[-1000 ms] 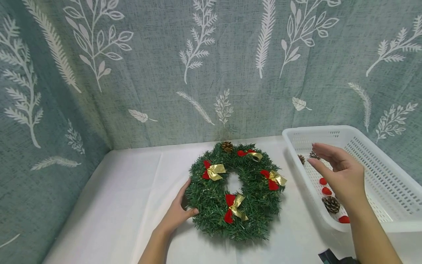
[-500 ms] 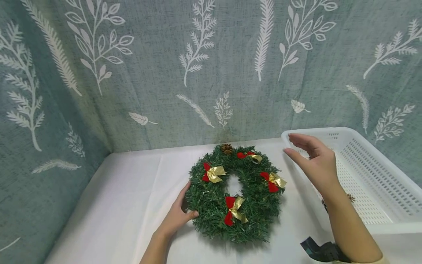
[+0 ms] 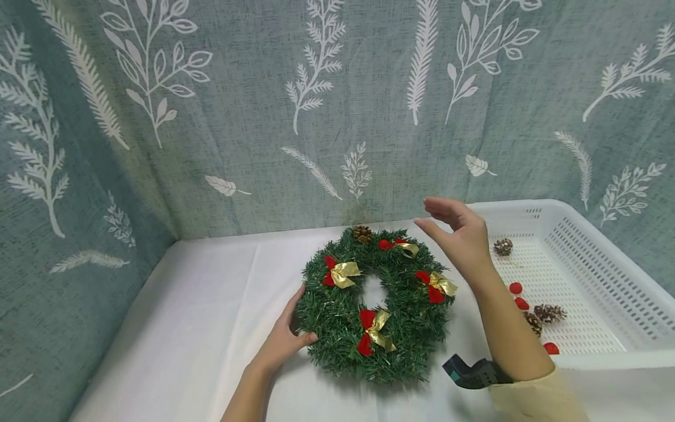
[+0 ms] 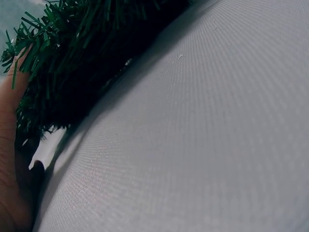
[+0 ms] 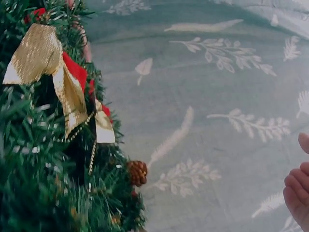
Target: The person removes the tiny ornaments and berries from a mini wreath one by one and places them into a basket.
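Note:
A green tinsel wreath (image 3: 332, 328) lies on the white cloth in the head view, trimmed with several red-and-gold bows (image 3: 373, 331) and a brown pine cone (image 3: 362, 234) at its far edge. My left hand (image 3: 282, 343) grips the wreath's left side, thumb toward the near rim. In the left wrist view, part of that hand (image 4: 8, 140) disappears behind the greenery (image 4: 91, 53). Above the wreath's right far edge, my right hand (image 3: 464, 237) hovers with thumb and fingers apart and nothing visible between them. Its fingers (image 5: 297, 193) show at the right of the right wrist view.
To the right stands a white slotted basket (image 3: 606, 358). Pine cones (image 3: 503, 247) and small red pieces (image 3: 515, 288) lie inside, partly hidden by my right forearm. A black strapped device (image 3: 474, 374) is on my right wrist. A leaf-patterned grey-green curtain (image 3: 253, 117) hangs behind.
My right hand has moved left from over the basket to near the wreath's far right side, fingers still apart. My left hand and the wreath have stayed put.

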The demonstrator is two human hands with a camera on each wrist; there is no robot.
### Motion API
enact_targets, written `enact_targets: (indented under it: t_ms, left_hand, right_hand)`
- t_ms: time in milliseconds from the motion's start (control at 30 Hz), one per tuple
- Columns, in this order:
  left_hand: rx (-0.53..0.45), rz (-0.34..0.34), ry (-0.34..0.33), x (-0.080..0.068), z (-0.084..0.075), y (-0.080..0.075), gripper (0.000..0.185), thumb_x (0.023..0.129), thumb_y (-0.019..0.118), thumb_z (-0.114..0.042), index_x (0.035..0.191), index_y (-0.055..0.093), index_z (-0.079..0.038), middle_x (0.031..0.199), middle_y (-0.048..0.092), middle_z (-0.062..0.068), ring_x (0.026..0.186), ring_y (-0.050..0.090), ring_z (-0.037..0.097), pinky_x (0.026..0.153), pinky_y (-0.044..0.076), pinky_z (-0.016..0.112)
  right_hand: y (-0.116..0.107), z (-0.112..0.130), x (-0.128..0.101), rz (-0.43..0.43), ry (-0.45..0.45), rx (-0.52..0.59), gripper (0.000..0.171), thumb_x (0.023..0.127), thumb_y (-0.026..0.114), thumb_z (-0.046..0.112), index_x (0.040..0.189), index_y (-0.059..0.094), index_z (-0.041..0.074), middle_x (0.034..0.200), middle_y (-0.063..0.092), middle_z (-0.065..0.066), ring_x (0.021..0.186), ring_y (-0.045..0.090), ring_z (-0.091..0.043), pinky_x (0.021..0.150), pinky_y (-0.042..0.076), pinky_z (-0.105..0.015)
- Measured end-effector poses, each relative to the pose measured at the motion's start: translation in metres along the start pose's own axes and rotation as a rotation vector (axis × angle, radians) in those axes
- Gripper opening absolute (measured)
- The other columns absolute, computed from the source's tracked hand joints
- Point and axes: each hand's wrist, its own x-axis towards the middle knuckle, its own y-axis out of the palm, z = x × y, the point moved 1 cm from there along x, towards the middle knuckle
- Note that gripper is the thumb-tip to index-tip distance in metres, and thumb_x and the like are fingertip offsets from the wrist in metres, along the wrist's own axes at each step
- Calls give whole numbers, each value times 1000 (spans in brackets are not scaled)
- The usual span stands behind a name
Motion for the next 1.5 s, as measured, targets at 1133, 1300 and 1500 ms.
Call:
enact_targets:
  t_ms: [1133, 1300, 1500]
  left_hand:
    - [-32, 10, -16, -1, 0, 0, 104, 71, 69, -65, 152, 15, -31, 159, 13, 7, 142, 11, 42, 107, 14, 68]
    - [-34, 15, -25, -2, -1, 0, 104, 70, 70, -65, 152, 15, -32, 159, 12, 6, 143, 10, 41, 107, 14, 68]
    - [-26, 12, -32, -1, -4, -2, 104, 69, 70, -65, 152, 15, -34, 159, 12, 4, 143, 9, 40, 107, 13, 68]
  right_hand:
    - [60, -59, 31, 207, 257, -32, 46, 88, 69, 28, 126, 58, 6, 126, 59, -15, 117, 55, -30, 97, 47, -45]
    - [69, -70, 29, 207, 273, -37, 43, 88, 69, 25, 125, 58, 5, 125, 60, -16, 116, 56, -30, 95, 48, -45]
    - [81, -83, 30, 211, 301, -53, 41, 89, 68, 22, 124, 59, 3, 124, 60, -18, 114, 56, -31, 97, 47, -44]
